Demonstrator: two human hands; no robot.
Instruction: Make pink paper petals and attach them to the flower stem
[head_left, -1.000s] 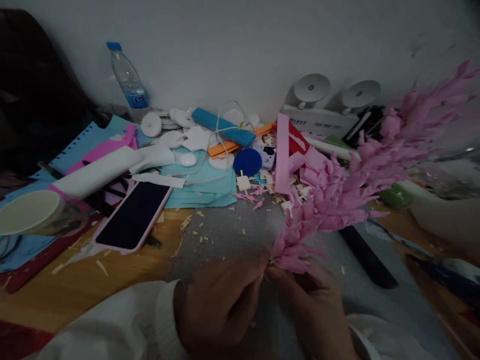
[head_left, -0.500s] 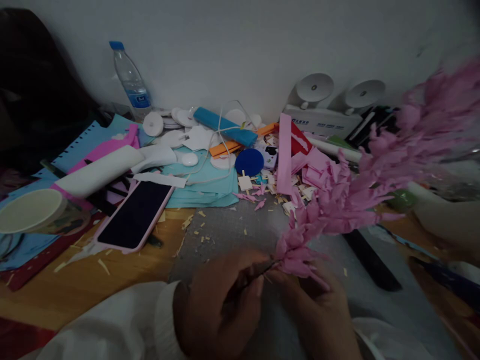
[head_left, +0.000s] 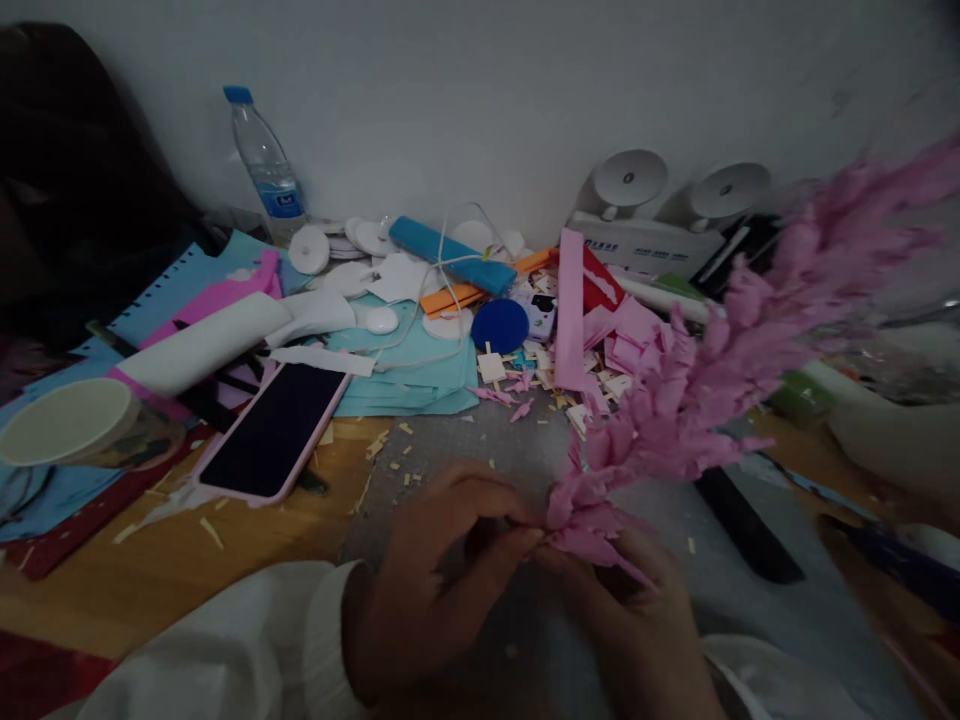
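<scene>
Pink paper sprig (head_left: 697, 400) slants up over the near edge of the surface (head_left: 450, 455); left hand (head_left: 442, 590) and right hand (head_left: 637, 620) both pinch its base; best gripped low and lightly, sparing the petals.

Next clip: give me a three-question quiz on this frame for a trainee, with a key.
1. True or false: the left hand and right hand both grip the lower end of the pink paper spray.
2. What stands by the wall, back left? A vase; B water bottle; C kettle.
3. Fill in: the phone lying screen-up has a ___ case.
Key: 1 true; 2 B; 3 pink.
</scene>
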